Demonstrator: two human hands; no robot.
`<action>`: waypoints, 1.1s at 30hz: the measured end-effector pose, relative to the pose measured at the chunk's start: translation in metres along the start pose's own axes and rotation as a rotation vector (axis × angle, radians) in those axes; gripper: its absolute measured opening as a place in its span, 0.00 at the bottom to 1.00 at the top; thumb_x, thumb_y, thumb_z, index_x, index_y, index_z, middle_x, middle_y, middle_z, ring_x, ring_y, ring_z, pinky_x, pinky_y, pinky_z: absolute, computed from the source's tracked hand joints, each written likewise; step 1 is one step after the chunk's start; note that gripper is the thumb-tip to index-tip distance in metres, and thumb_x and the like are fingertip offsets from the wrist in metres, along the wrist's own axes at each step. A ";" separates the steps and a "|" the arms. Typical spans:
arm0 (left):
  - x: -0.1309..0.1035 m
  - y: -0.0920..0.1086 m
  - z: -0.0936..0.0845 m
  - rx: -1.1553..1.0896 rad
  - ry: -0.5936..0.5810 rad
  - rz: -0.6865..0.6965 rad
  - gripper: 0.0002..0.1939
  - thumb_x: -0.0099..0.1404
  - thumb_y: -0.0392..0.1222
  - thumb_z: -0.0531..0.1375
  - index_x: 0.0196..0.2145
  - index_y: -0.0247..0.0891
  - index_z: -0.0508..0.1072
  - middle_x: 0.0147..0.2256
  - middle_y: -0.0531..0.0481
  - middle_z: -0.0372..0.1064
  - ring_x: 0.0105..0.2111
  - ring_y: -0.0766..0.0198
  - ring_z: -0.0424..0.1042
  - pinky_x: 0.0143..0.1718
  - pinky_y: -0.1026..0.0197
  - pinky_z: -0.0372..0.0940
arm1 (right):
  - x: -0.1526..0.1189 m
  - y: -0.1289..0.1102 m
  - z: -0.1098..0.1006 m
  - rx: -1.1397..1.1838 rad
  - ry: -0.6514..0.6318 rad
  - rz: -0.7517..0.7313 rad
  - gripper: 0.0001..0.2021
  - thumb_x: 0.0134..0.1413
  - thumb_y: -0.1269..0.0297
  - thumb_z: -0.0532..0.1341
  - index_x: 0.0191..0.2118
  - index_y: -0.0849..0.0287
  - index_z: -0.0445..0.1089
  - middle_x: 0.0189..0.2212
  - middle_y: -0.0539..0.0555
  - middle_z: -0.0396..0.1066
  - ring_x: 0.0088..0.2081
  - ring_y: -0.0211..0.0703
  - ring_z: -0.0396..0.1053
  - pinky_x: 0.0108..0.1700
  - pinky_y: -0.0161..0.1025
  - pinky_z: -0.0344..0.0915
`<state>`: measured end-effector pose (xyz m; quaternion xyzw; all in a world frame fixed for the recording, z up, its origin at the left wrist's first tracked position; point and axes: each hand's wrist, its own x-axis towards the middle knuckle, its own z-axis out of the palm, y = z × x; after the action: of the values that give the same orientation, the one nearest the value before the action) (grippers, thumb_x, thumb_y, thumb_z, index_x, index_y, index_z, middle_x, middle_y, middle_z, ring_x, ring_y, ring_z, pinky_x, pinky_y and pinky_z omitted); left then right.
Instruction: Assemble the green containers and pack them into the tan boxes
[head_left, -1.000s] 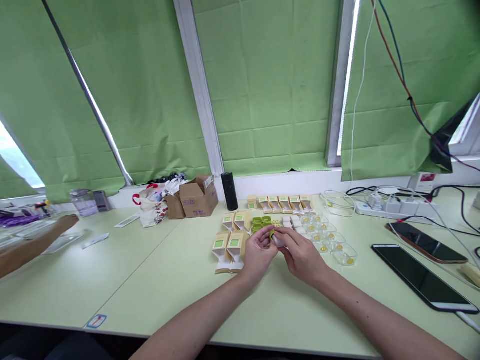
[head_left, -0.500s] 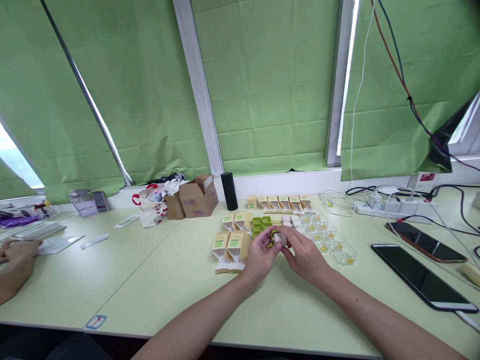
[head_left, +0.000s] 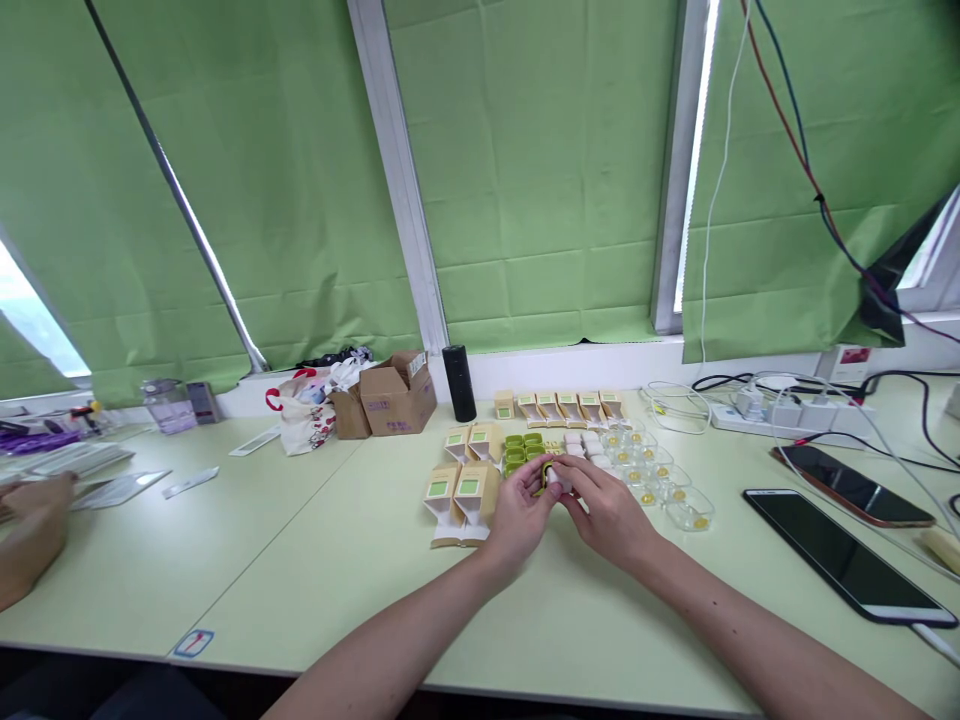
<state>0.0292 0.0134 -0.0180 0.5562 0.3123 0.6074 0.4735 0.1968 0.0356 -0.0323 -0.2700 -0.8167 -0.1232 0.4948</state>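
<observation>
One small white-and-green piece (head_left: 560, 481) is pinched by both left hand (head_left: 523, 507) and right hand (head_left: 609, 507), probably for steadiness; boxes (head_left: 471, 487) sit left of them, clear cups (head_left: 688, 512) right, seemingly sorted.

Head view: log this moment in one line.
left hand: holds green-and-white item | right hand: holds same item | nearby: small boxes, green cases, clear containers

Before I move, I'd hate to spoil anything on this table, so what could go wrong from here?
The small green-and-white item, held at the fingertips of the left hand and right hand, might slip. The right hand is close to the clear containers and could nudge them out of place. The left hand is right beside the tan cartons, so a sideways move might shift or tip one.
</observation>
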 end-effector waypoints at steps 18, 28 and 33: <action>0.001 0.002 0.000 -0.017 0.015 -0.019 0.31 0.57 0.48 0.78 0.55 0.35 0.80 0.57 0.34 0.78 0.60 0.43 0.76 0.66 0.41 0.69 | 0.001 0.000 -0.001 0.119 -0.041 0.062 0.22 0.70 0.71 0.58 0.66 0.54 0.64 0.58 0.63 0.76 0.58 0.56 0.77 0.54 0.55 0.81; 0.005 -0.001 -0.004 -0.096 0.042 -0.112 0.33 0.55 0.46 0.79 0.56 0.35 0.80 0.58 0.34 0.77 0.61 0.41 0.75 0.66 0.39 0.69 | -0.001 0.005 0.002 0.204 -0.050 0.145 0.21 0.69 0.70 0.59 0.65 0.54 0.62 0.55 0.63 0.76 0.46 0.54 0.79 0.47 0.52 0.81; 0.005 0.001 -0.006 -0.074 0.005 -0.116 0.37 0.57 0.53 0.78 0.60 0.34 0.77 0.60 0.32 0.75 0.56 0.43 0.79 0.57 0.44 0.77 | -0.001 0.003 0.000 0.244 -0.071 0.210 0.17 0.71 0.66 0.58 0.62 0.54 0.63 0.49 0.60 0.77 0.38 0.49 0.77 0.42 0.48 0.78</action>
<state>0.0237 0.0183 -0.0166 0.5178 0.3226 0.5914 0.5273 0.1988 0.0381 -0.0336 -0.2958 -0.8100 0.0389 0.5048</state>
